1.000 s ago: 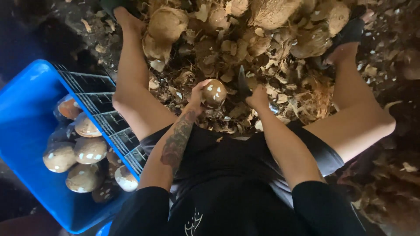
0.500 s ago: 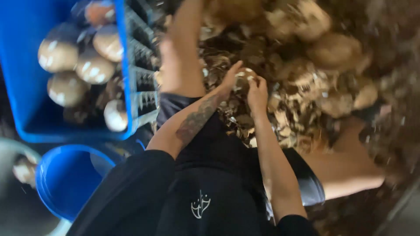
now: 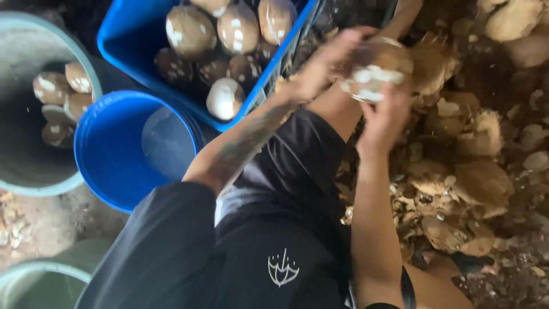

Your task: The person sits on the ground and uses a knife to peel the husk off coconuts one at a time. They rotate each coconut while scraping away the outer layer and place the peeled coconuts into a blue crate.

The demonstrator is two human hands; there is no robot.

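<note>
A round brown coconut (image 3: 377, 66) with white scraped patches is up in front of me, blurred by motion. My left hand (image 3: 323, 63) grips its left side and my right hand (image 3: 384, 117) cups it from below. Both forearms rise from my lap, over black shorts. To the left stands a blue crate (image 3: 123, 37) with several peeled coconuts (image 3: 226, 97) in it.
A blue bucket (image 3: 123, 151) sits by my left knee, nothing visible inside it. A grey-green tub (image 3: 34, 114) at far left holds several coconuts. Another green rim (image 3: 43, 277) shows at the bottom left. A heap of coconut husk pieces (image 3: 474, 166) covers the ground on the right.
The view has swung left and the crate and buckets have come into sight. Both hands have lifted the coconut off the husk heap, toward the crate.
</note>
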